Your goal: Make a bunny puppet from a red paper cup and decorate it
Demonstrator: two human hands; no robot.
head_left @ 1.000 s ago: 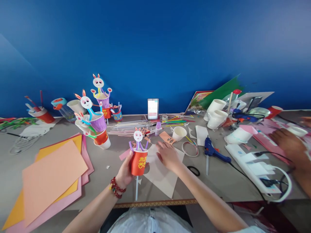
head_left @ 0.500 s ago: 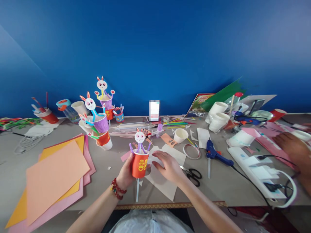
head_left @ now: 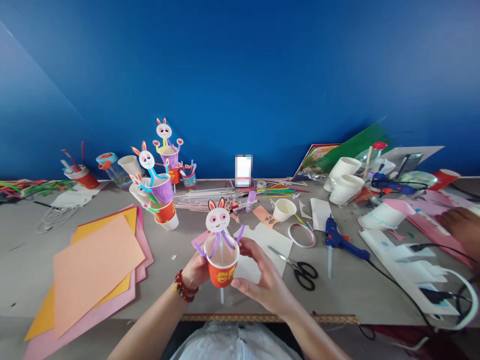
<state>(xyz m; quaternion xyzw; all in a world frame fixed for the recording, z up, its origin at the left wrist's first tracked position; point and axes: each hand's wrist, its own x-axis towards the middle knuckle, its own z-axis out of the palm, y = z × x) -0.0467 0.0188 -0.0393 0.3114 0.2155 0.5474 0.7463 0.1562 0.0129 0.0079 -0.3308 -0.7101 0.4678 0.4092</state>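
Observation:
Above the table's near edge I hold a red paper cup (head_left: 221, 272) with yellow lettering, its mouth tilted toward me. My left hand (head_left: 197, 270) is wrapped round its left side, a red bead bracelet on the wrist. My right hand (head_left: 264, 280) curves around the right side, thumb at the lower wall and fingertips by the rim. A white paper rabbit head (head_left: 217, 220) stands over the cup on purple pipe cleaners (head_left: 240, 234). A clear straw (head_left: 222, 296) sticks out below the cup. Scissors (head_left: 304, 274) with black handles lie right of my right hand.
Finished rabbit cups (head_left: 161, 187) stand at the left behind coloured paper sheets (head_left: 97, 270). On the right are a blue glue gun (head_left: 343, 240), a tape roll (head_left: 302, 235) and a power strip (head_left: 408, 275) with cables. Another person's hand (head_left: 459, 225) rests at the far right.
My right hand has come in to the cup's right side. The cup has tipped toward me, so its inside shows and the rabbit head looks larger.

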